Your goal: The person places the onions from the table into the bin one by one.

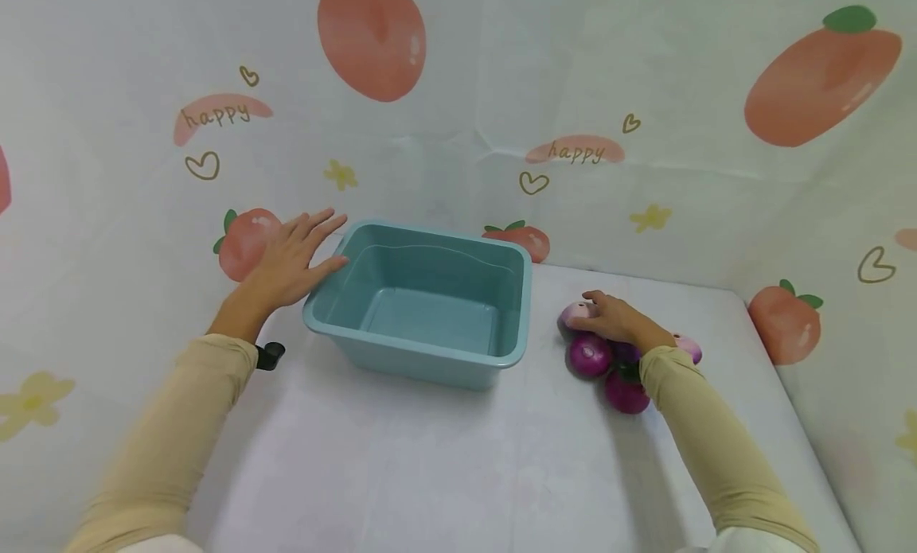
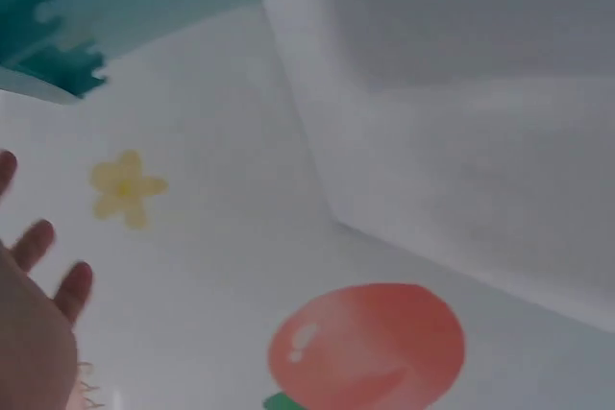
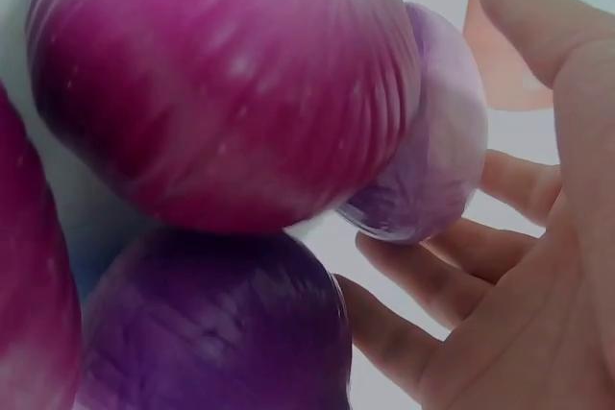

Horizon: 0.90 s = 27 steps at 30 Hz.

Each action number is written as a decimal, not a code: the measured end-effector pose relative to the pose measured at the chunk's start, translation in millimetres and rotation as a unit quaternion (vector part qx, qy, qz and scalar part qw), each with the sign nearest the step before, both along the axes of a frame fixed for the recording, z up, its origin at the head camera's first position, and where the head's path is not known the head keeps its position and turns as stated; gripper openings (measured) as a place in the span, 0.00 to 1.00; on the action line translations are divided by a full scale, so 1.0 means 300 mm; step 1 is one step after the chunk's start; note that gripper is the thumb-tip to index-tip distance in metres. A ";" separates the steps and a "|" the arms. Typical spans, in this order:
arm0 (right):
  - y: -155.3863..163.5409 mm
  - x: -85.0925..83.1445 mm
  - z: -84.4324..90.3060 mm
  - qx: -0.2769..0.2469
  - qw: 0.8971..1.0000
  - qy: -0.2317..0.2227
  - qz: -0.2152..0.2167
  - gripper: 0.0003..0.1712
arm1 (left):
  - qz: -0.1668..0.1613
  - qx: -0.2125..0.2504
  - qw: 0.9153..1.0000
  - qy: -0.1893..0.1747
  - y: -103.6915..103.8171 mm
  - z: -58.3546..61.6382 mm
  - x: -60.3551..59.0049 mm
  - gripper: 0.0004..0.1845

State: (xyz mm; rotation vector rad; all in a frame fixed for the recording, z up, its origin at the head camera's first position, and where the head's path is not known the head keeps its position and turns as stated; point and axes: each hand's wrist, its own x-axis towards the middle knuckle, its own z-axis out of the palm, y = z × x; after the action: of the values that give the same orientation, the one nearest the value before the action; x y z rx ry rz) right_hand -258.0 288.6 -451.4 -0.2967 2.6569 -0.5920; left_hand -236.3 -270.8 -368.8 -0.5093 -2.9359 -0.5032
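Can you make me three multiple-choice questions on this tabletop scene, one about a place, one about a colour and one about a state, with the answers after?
1. Where do the onions lie relative to the tub?
A. inside it
B. on the table to its right
C. to its left

2. What colour is the tub?
A. teal
B. red
C. yellow

3. What is the left hand doing?
A. gripping an onion
B. making a fist
C. resting open by the tub's rim

Answers: 1 B, they cluster under the right hand, outside the tub. 2 A, its walls are blue-green. 3 C, its fingers are straight and hold nothing.
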 end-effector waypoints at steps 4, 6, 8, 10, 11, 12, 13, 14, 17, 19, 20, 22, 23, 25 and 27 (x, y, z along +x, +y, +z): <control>-0.005 -0.003 -0.013 0.004 1.000 0.000 -0.001 0.51 | -0.008 0.016 1.000 0.022 -0.024 -0.045 -0.021 0.36; -0.007 -0.004 -0.016 0.006 1.000 0.000 -0.001 0.51 | -0.014 0.023 0.999 0.024 -0.029 -0.062 -0.027 0.35; -0.007 -0.002 -0.016 0.008 1.000 -0.004 -0.004 0.50 | -0.019 0.027 0.999 0.020 -0.027 -0.072 -0.030 0.35; -0.007 0.000 -0.016 0.011 1.000 -0.008 -0.005 0.50 | -0.022 0.029 0.999 0.010 -0.023 -0.083 -0.034 0.36; -0.008 0.001 -0.016 0.012 1.000 -0.009 -0.007 0.50 | -0.023 0.030 0.999 0.003 -0.019 -0.086 -0.035 0.37; -0.007 0.003 -0.017 0.012 1.000 -0.011 -0.009 0.50 | -0.024 0.029 0.999 -0.003 -0.015 -0.090 -0.036 0.37; -0.008 0.005 -0.017 0.012 1.000 -0.010 -0.010 0.49 | -0.025 0.028 0.999 -0.011 -0.012 -0.094 -0.037 0.38; -0.007 0.006 -0.019 0.011 1.000 -0.009 -0.009 0.49 | -0.025 0.027 0.999 -0.018 -0.010 -0.100 -0.039 0.38; -0.007 0.008 -0.026 0.005 1.000 -0.005 -0.013 0.49 | -0.026 0.021 0.999 -0.039 -0.006 -0.112 -0.040 0.38; -0.006 0.007 -0.029 0.002 1.000 0.004 -0.011 0.49 | -0.029 0.021 0.998 -0.048 -0.006 -0.118 -0.042 0.37; -0.007 0.006 -0.029 0.001 1.000 0.010 -0.010 0.49 | -0.031 0.023 0.998 -0.052 -0.006 -0.119 -0.042 0.37; -0.007 0.003 -0.021 -0.005 1.000 0.021 -0.011 0.49 | -0.035 0.033 0.997 -0.061 -0.004 -0.118 -0.042 0.37; -0.008 0.002 -0.014 -0.009 1.000 0.027 -0.011 0.49 | -0.037 0.039 0.997 -0.063 -0.004 -0.117 -0.042 0.37; -0.011 -0.001 0.007 -0.017 0.999 0.038 -0.010 0.49 | -0.039 0.049 0.996 -0.068 -0.003 -0.114 -0.042 0.37; -0.016 -0.002 0.033 -0.030 0.998 0.046 -0.011 0.49 | -0.040 0.057 0.995 -0.070 -0.003 -0.111 -0.042 0.37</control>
State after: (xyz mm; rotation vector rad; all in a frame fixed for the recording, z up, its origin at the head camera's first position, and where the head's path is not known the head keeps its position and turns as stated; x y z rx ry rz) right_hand -258.5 283.8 -441.4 -0.3196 2.7378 -0.6807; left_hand -248.8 -271.6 -402.0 -0.6019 -3.0046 -0.7415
